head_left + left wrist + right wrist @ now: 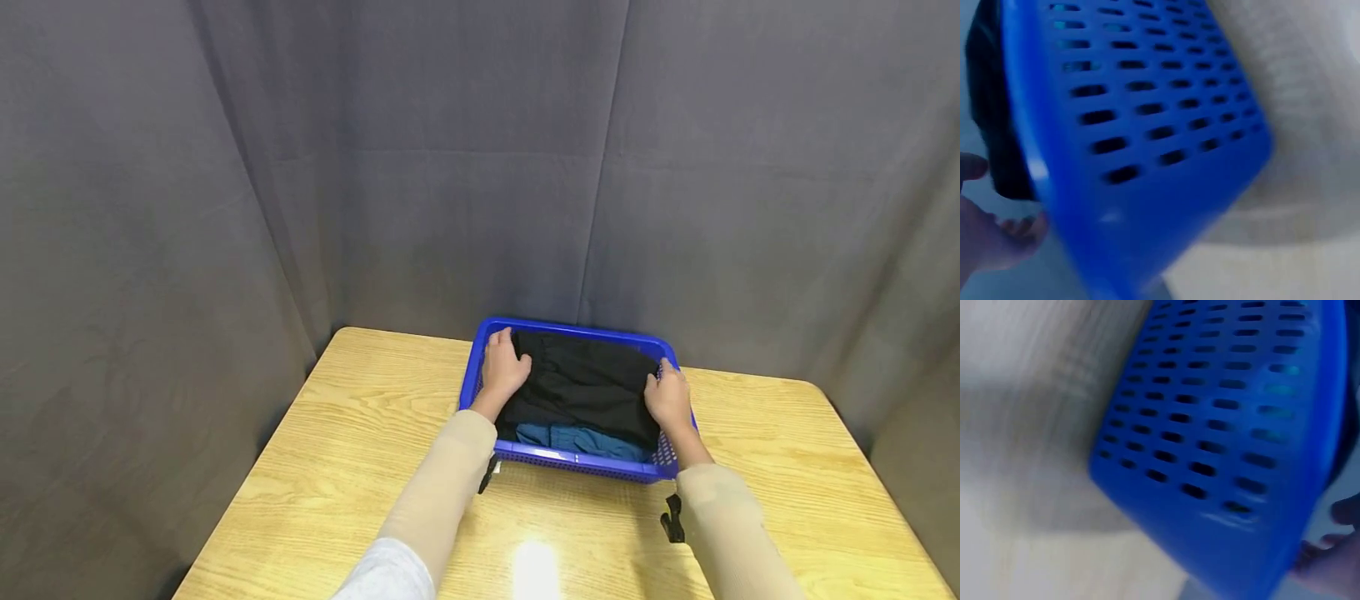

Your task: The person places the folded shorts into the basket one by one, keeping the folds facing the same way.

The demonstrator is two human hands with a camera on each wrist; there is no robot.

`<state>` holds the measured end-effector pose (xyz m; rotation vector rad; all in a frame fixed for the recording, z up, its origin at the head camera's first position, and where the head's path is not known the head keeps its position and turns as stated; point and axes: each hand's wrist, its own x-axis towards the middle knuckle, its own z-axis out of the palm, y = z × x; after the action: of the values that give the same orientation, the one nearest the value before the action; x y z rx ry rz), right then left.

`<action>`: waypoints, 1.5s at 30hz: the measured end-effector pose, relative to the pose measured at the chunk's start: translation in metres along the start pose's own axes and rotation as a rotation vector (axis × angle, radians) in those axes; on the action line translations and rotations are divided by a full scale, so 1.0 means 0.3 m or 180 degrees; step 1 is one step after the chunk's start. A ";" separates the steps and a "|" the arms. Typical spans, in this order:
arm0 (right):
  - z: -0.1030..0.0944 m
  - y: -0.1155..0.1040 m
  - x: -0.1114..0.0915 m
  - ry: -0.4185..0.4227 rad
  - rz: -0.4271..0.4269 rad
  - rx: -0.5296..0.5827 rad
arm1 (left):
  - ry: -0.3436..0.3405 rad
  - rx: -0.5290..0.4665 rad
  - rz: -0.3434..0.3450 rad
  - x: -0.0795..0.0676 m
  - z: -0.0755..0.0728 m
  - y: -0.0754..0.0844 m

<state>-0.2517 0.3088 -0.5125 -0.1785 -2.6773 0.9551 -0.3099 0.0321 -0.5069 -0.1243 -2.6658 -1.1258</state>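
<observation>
A blue plastic basket (600, 468) with slotted walls sits near the back of the table. In it a folded black garment (581, 379) lies over blue-green fabric (581, 440). My left hand (504, 367) reaches over the left wall, thumb spread over the garment's edge and fingers beside it. On the opposite side, my right hand (670, 398) is at the garment's right edge, inside the right wall. In the left wrist view a gap shows between the black fabric (997, 119) and the fingers (1016, 234). The right fingers (1322, 553) are close behind the basket's rim.
Under the basket is a light wood table (352, 400), its back edge against a grey curtain (465, 167). More curtain hangs along both sides. Black straps (672, 518) are attached at the wrists, over beige sleeves (438, 475).
</observation>
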 end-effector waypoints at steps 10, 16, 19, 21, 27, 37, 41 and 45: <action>-0.044 -0.319 -0.085 -0.1047 -0.0774 -0.0510 | -0.1266 0.1627 0.1000 -0.114 -0.119 0.232; -0.005 -0.297 -0.108 -0.1401 -0.0566 -0.0447 | -0.1492 0.1810 0.0954 -0.137 -0.092 0.207; 0.006 -0.291 -0.118 -0.1445 -0.0547 -0.0415 | -0.1591 0.1837 0.0959 -0.145 -0.088 0.193; 0.016 -0.289 -0.125 -0.1496 -0.0541 -0.0403 | -0.1687 0.1882 0.0907 -0.150 -0.082 0.177; 0.036 -0.286 -0.143 -0.1654 -0.0522 -0.0491 | -0.1791 0.1942 0.0811 -0.165 -0.064 0.144; 0.059 -0.273 -0.166 -0.1764 -0.0541 -0.0701 | -0.1870 0.2014 0.0699 -0.186 -0.057 0.126; 0.046 -0.265 -0.183 -0.1764 -0.0442 -0.0733 | -0.1857 0.1863 0.0605 -0.189 -0.057 0.112; 0.029 -0.241 -0.187 -0.1839 -0.0177 -0.0725 | -0.1931 0.1629 0.0441 -0.188 -0.056 0.094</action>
<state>-0.2023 0.2358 -0.4858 0.1510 -3.2964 0.7689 -0.2475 0.0406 -0.4904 -0.6277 -3.3048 -0.3633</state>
